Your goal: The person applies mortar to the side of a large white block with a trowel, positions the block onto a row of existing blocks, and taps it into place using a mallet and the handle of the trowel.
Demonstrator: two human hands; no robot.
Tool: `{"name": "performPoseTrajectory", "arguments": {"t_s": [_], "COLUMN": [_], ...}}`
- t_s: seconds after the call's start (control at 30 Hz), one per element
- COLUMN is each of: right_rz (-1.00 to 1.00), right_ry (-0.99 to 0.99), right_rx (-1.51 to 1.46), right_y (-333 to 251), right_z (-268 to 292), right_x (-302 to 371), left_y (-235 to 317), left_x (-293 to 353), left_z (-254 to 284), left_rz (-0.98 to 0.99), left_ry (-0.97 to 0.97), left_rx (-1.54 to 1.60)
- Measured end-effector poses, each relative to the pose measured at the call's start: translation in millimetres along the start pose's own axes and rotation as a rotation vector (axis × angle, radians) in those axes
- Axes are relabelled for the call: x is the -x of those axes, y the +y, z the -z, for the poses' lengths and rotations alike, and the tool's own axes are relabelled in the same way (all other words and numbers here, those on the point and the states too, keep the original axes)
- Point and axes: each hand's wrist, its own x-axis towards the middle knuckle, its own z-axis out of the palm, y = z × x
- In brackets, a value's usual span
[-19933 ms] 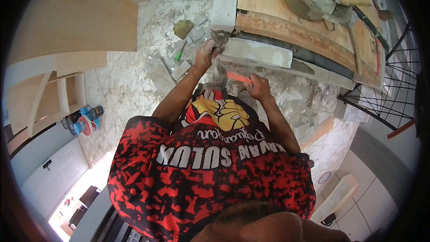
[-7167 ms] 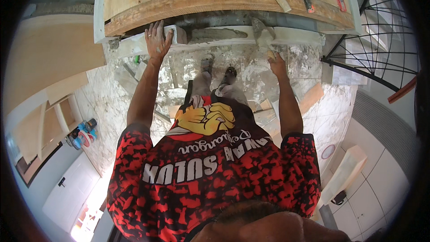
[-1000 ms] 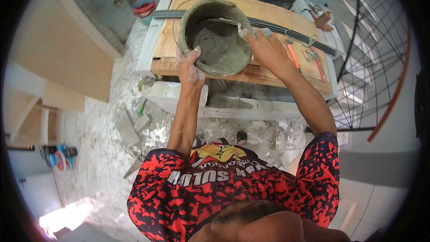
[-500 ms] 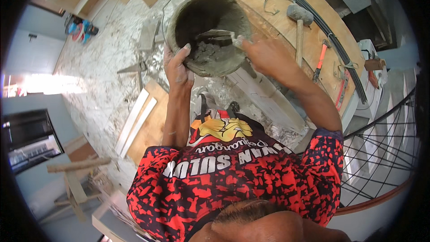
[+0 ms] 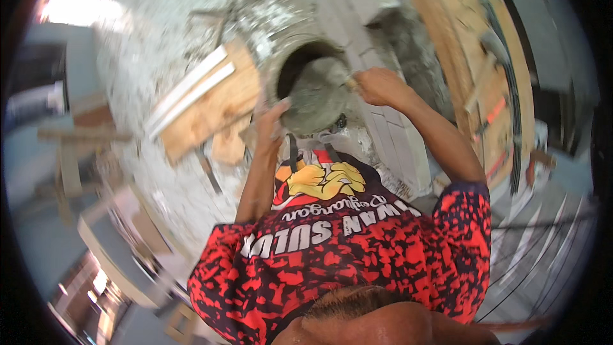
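A mortar-crusted bucket point(image 5: 274, 69) tilts toward me in front of my body, its mouth showing wet grey mortar. My left hand point(image 5: 271, 119) grips its near left rim, thumb over the edge and fingers round the outside, partly hidden. At the right rim, my right hand point(image 5: 378, 85) is closed round the handle of a trowel point(image 5: 350, 83). The trowel's blade is inside the bucket and blends with the grey mortar, so its outline is hard to make out.
Left of the bucket lies a wooden board point(image 5: 211, 112) with two white strips point(image 5: 198, 99). Long pale blocks point(image 5: 389, 134) stretch along its right side. Farther right, a plywood bench point(image 5: 469, 32) bears a mallet point(image 5: 493, 46), a red-handled hammer point(image 5: 495, 112) and black rods point(image 5: 511, 96).
The bucket has come down and nearer to my body, with both hands moving along with it. The view has shifted, so more floor and blocks show. Both grips stay the same.
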Motion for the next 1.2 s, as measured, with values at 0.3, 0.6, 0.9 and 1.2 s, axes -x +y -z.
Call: {"name": "performPoseTrajectory", "arguments": {"t_s": [0.3,0.6,0.9,1.2], "right_rz": [0.080,0.084,0.322,0.322], "right_ry": [0.166,0.107,-0.151,-0.186], "right_rx": [0.164,0.177,0.050,0.161], "right_y": [-63.8,-80.0,-82.4,-43.7], "right_z": [-81.2,-64.8,-59.0,-111.4], "right_x": [10.9,1.4,7.0,34.3], "left_y": [-30.8,-37.6,-71.0,-106.0], "left_x": [23.2,32.1,46.3,75.1], "left_z": [30.3,54.3,54.8,24.1], "left_rz": [0.083,0.065,0.036,-0.017], "left_ry": [0.301,0.296,0.416,0.531], "left_rx": [0.076,-0.305,-0.376,-0.374]}}
